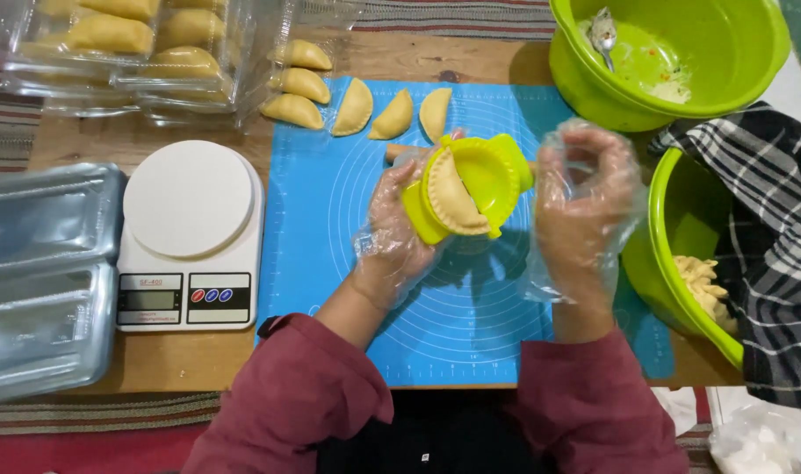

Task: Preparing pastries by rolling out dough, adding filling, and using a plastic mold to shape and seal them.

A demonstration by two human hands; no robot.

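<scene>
Your left hand (pixel 399 224), in a thin clear plastic glove, grips the yellow-green dumpling press (pixel 471 186) from below, fingers curled around its hinged edge. The press lies open above the blue mat (pixel 330 228). A pale folded pastry (pixel 453 193), half-moon shaped with a crimped edge, sits in one half of it. Your right hand (pixel 585 206), also gloved, hovers just beside the press, fingers loosely curled, holding nothing.

Mat: blue silicone, printed with white rings, laid on a wooden table (pixel 181 360). Striped cloth shows at the table's edges.

Three finished pastries (pixel 392 112) lie on the mat's far edge; more sit in clear plastic trays (pixel 137 53). White round-topped kitchen scale (pixel 190 233) left of the mat. Two green plastic bowls at right: one (pixel 673 57) with a spoon, one (pixel 681 246) with dough pieces, partly under a checked cloth (pixel 769 246).
</scene>
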